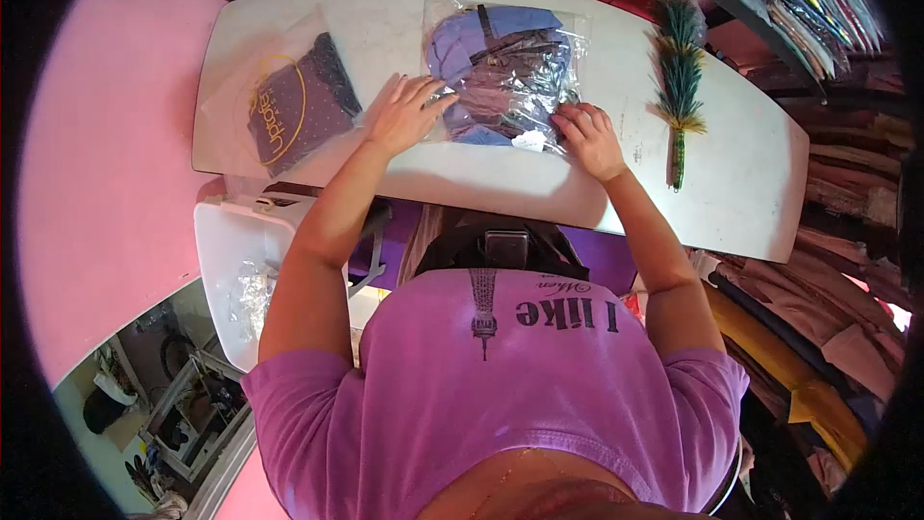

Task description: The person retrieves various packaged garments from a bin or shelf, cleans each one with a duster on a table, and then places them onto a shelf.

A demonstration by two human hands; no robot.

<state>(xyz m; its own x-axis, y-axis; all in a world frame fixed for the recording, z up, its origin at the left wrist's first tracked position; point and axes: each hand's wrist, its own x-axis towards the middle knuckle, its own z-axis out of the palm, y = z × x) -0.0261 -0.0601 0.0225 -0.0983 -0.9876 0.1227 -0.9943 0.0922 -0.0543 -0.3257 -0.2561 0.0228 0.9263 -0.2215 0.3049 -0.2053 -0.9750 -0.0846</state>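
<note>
A clear plastic bag (539,50) with folded blue and dark clothing inside lies flat on the white table, with a small white label (528,141) near its lower edge. My left hand (409,116) rests at the bag's left edge, its fingers stretched and apart. At the lower right corner is my right hand (592,142), fingers bent and drawn together on the plastic edge. To the left lies another clear bag (303,116) holding a dark dotted garment, with yellow lettering and a ring printed on it.
A green feather-like duster (680,77) lies at the right of the white table (741,154). Below the table's left end stands a white bin (219,260) with crumpled plastic in it. Shelves of bagged goods (818,0) and stacked fabrics (847,327) line the right side.
</note>
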